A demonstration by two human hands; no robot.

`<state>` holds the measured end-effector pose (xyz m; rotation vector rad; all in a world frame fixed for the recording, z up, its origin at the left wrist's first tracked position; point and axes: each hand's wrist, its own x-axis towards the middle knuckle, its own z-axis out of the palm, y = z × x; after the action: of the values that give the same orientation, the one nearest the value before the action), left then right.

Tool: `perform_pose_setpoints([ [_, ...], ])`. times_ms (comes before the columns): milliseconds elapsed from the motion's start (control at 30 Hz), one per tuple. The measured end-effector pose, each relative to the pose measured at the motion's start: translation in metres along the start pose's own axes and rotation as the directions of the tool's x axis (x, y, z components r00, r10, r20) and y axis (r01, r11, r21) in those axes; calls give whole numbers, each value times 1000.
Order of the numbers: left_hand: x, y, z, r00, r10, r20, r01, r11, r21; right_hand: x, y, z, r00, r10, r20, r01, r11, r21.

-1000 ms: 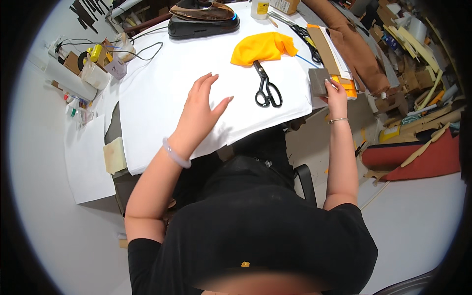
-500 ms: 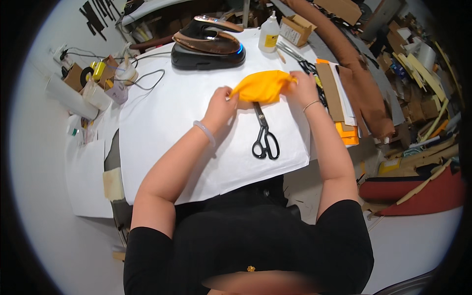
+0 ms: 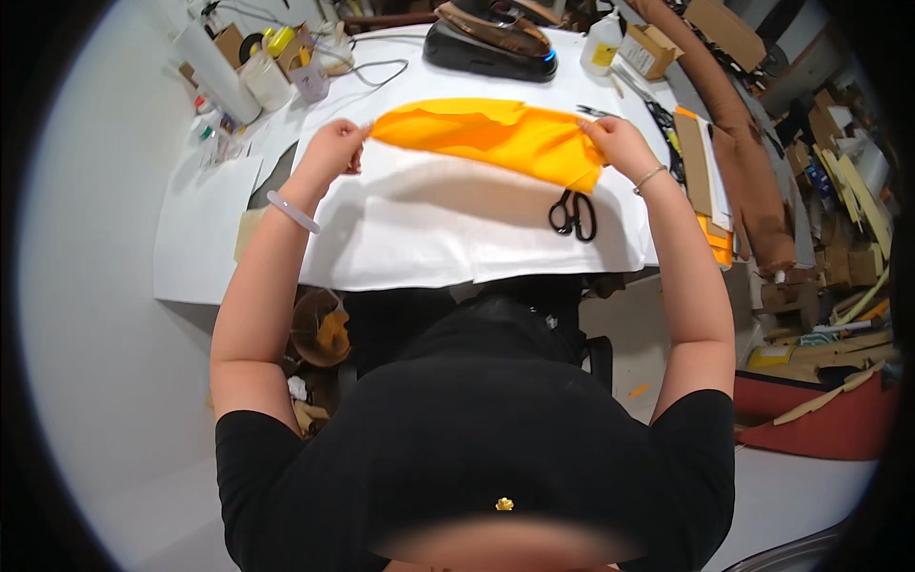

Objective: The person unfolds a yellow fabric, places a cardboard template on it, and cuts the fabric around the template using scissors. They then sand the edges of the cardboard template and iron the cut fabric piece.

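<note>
A piece of orange-yellow fabric [image 3: 477, 133] is stretched between my hands above a white-covered table [image 3: 410, 219]. My left hand [image 3: 335, 153] pinches its left end, and my right hand [image 3: 615, 148] grips its right end. The cloth sags a little and shows folds along its middle. Under its right part lie black-handled scissors [image 3: 573, 217]; their handles stick out toward me, while the cloth covers much of the blades.
Behind the cloth stands a black and copper iron [image 3: 491, 48] on its base, its cord running left. A white bottle [image 3: 600, 43] and a cardboard box [image 3: 650, 50] are at the back right. Cups and jars [image 3: 267, 81] crowd the left; cardboard pieces [image 3: 701, 167] lie right.
The fabric was bunched between closer hands; now my hands are farther apart and it is spread wide. My left hand has moved outward. The view has shifted too.
</note>
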<state>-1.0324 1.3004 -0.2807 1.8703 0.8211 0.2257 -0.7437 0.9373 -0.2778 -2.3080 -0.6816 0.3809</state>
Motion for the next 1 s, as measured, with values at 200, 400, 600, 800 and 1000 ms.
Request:
perform_pose_setpoints([
  [200,-18,-60,19,860,504,-82,-394,758,520,-9,-23,62,946,-323,-11,289,862,-416],
  [400,39,-25,64,800,600,19,-469,604,644,31,-52,122,943,-306,133,329,918,-222],
  [600,115,0,70,903,351,246,-416,581,699,74,-91,168,956,-178,233,223,957,-183],
  [800,113,44,30,840,478,259,-543,763,352,91,-105,160,924,-173,340,177,984,20],
  [1000,106,78,-52,847,526,72,-519,849,-100,116,-114,94,869,-325,372,243,937,251],
])
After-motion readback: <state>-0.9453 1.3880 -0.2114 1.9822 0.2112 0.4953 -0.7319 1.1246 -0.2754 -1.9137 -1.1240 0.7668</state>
